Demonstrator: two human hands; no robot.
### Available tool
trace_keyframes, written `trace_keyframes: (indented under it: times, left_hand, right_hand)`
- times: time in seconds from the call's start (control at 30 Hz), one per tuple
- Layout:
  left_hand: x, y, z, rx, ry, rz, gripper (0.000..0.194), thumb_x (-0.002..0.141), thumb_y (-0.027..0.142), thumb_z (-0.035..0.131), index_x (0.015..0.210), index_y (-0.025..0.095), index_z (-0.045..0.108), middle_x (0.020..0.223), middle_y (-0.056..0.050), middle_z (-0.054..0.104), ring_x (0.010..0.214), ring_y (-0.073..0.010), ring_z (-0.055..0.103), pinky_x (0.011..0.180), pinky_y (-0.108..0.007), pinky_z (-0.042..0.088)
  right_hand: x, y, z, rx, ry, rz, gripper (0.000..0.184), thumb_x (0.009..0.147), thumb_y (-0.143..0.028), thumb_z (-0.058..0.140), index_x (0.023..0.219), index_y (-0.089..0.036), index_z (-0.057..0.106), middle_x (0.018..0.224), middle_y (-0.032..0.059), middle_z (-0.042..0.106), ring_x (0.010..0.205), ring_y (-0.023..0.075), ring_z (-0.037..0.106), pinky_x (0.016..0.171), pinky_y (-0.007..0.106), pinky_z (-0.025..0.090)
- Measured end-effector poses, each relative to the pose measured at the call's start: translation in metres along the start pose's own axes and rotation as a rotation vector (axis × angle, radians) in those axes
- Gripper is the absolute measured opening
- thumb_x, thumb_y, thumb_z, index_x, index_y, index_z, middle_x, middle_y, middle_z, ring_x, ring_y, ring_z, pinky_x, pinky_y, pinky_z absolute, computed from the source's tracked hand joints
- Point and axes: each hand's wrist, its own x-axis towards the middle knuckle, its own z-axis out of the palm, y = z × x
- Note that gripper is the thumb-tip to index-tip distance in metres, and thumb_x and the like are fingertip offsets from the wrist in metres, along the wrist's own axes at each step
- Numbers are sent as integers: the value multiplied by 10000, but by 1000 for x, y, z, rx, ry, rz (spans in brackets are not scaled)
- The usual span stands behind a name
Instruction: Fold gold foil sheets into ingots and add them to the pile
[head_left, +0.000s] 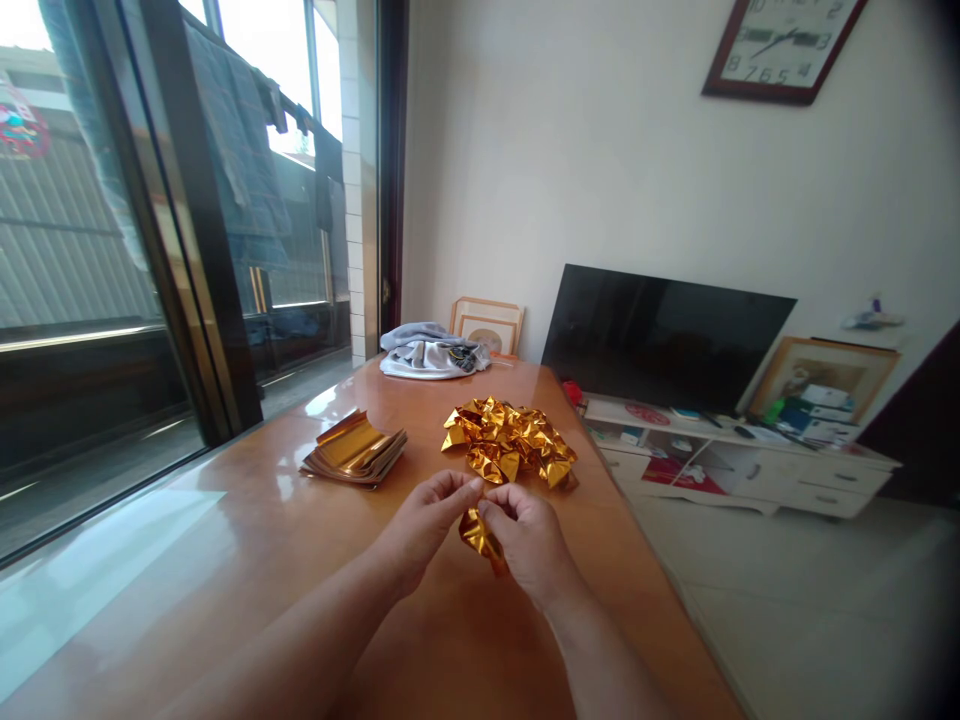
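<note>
- Glossy wooden table [270,545] fills the foreground; bare forearms reach across it. Its sheen suggests low friction, so light foil could skid if brushed by a wrist.
- Left hand [420,515]: thumb and forefinger pressed together, pinching the upper end of the gold foil piece [478,535]. Exact contact is hidden by the fingertips.
- Right hand [534,535]: thumb and forefinger pinch the same end from the other side; the other fingers curl in, partly hidden.
- Foil piece sits between the two hands, its creased lower part hanging toward the viewer. Judged risk: tearing or a skewed crease if the two pinches pull unevenly; springing open if one lets go early.
- Beyond the hands, to the left: stack of foil sheets [356,455], top sheet curled up. Likely faults: sheets clinging together when lifted, or the curled one sliding off.
- Just past the fingertips: heap of crumpled-looking gold pieces [514,445], near the table's right edge. A knuckle pushing forward could flatten some or nudge them over.
- Far end: cloth bundle [427,358], well apart from the foil; low hazard.
- Background: television [667,340], dark; glazed doorway [300,250] at left. Opening state unclear; a draught, if any, might scatter sheets.
</note>
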Motion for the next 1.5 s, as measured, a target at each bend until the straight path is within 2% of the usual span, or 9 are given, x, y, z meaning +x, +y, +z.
trace_keyframes:
  times: [0.1,0.37,0.57,0.67,0.83,1.1,1.27,1.5]
  left_hand:
    - [-1,-1,3,-61,-62,-5,300,793,440,760,827,161,657,741,-8,623,686,-139,519,663,-264,383]
    - [0,-1,2,-40,-23,22,202,830,343,694,763,157,658,705,1,596,676,-132,481,647,-262,364]
    - [-2,5,3,67,47,79,347,878,415,623,632,173,583,637,18,505,649,-139,424,631,-278,348]
    - [-3,5,6,42,40,66,370,858,479,656,665,170,597,648,17,521,641,-134,442,615,-268,347]
    - [-3,3,6,15,35,35,349,755,473,767,692,156,633,659,6,570,626,-130,479,610,-258,370]
    - [2,-2,2,23,22,64,332,806,453,725,700,153,631,655,22,530,638,-120,434,620,-256,343]
    - [10,-9,-9,-19,110,75,348,829,470,703,691,162,621,650,23,535,622,-116,426,615,-261,337]
    - [14,-15,-12,-197,145,-1,349,809,489,730,771,162,612,723,-5,615,647,-123,522,658,-269,401]
  right_hand:
    - [-1,0,0,80,-42,59,322,819,-477,704,801,-161,645,638,15,657,502,123,550,439,217,390]
    - [2,5,-2,65,-60,68,297,820,-446,698,797,-156,640,616,-13,607,508,104,512,464,217,389]
    - [2,5,-4,38,-44,63,258,793,-406,708,771,-160,635,634,-21,592,551,109,504,504,226,410]
    - [3,6,-4,34,-45,63,271,801,-418,707,780,-156,639,647,-7,608,558,114,516,508,230,413]
    - [3,10,-3,3,-46,53,312,808,-460,708,774,-158,637,620,-9,592,544,117,507,508,239,420]
    - [2,9,-5,49,-79,96,307,803,-457,705,795,-158,636,620,-27,568,541,105,467,503,229,361]
    - [5,8,-15,-25,-80,65,283,800,-431,704,773,-154,656,675,-19,597,624,116,478,602,246,378]
    - [7,5,-22,-37,-103,44,261,803,-417,701,797,-159,660,752,-9,620,706,138,513,681,260,403]
